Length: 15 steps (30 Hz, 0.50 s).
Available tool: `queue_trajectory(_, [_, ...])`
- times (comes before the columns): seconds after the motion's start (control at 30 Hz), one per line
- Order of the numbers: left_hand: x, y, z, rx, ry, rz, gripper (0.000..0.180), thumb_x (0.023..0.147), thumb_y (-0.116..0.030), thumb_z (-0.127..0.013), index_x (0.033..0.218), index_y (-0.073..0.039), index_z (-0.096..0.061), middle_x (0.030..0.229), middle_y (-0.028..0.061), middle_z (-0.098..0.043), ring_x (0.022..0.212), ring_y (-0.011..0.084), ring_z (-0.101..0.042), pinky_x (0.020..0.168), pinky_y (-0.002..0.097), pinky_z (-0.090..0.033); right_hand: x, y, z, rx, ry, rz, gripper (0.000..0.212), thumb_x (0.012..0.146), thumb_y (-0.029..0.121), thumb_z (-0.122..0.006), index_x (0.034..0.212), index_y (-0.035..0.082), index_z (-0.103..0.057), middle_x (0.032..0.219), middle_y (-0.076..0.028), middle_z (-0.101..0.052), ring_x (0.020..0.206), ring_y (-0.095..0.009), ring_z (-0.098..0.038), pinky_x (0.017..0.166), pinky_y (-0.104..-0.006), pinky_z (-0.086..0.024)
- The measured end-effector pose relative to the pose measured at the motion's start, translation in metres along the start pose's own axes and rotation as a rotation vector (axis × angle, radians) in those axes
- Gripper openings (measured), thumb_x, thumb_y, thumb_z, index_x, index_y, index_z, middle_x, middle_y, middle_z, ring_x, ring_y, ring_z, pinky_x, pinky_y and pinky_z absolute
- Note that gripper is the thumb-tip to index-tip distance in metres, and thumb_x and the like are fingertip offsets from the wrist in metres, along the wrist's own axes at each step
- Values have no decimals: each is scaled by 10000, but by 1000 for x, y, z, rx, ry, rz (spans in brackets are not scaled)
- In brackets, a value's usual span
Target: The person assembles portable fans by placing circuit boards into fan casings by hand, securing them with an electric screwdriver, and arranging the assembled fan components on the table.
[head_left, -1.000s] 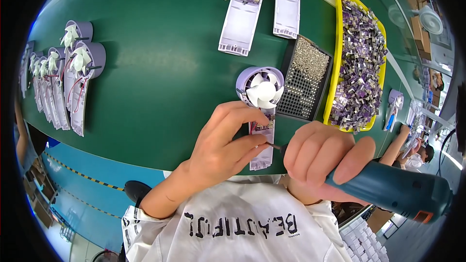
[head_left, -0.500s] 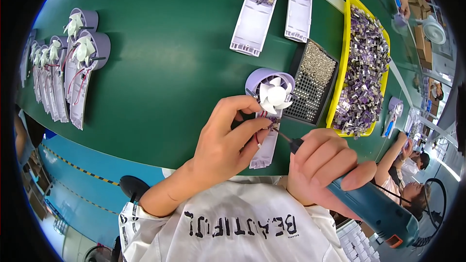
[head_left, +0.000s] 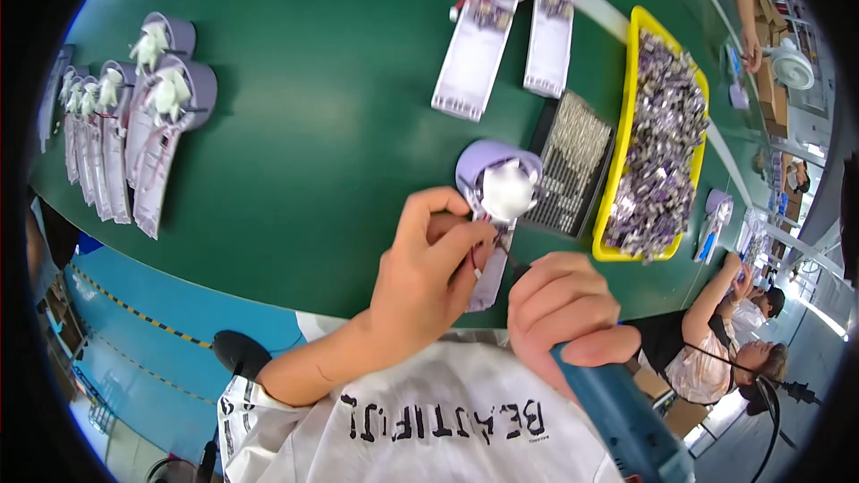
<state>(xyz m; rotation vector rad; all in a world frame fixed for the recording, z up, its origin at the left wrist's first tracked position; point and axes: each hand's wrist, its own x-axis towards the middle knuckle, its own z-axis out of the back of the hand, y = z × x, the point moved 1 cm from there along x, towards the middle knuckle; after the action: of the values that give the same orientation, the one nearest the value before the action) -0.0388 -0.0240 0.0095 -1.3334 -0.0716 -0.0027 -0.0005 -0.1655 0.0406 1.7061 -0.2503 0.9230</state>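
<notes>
Lilac fan unit point(head_left: 479, 165): on green table point(head_left: 313, 170), beside parts tray point(head_left: 557, 212).
L hand point(head_left: 420, 273): fingers bent, nr-closed at unit (hold unclear).
Teal driver point(head_left: 617, 402): R hand point(head_left: 559, 309) wrapped rnd it; prob. fastening step, next needs steady, square press.

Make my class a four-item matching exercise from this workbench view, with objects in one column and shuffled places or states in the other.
Objects
1. Teal, cylindrical power tool
2. Yellow, rectangular tray
3. Black, rectangular tray
4. Lilac-and-white fan unit nearest the person

Places or states
A. Between the fan unit and the yellow tray
B. Partly covered by the left hand
C. Gripped by the right hand
D. Heaped with small purple-and-silver parts

Pairs: 1-C, 2-D, 3-A, 4-B
</notes>
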Motion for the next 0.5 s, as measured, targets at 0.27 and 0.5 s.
queue_trajectory(0.27, [-10,-8,3,-11,-36,40,311,788,81,-685,1069,-26,-606,1049,154,-623,785,285,-680,691,353,-564,-4,-6,-15,3,-135,72,247,851,-24,-659,967,59,-457,606,-90,-573,442,-221,-538,416,-341,-467])
queue_trajectory(0.5, [-23,4,17,-75,-116,129,215,851,86,-663,1043,-3,-625,1012,103,-635,853,177,-668,765,287,-566,-18,31,-8,502,-563,63,816,822,836,-458,1005,47,-557,670,-122,-577,488,-244,-501,430,-384,-400])
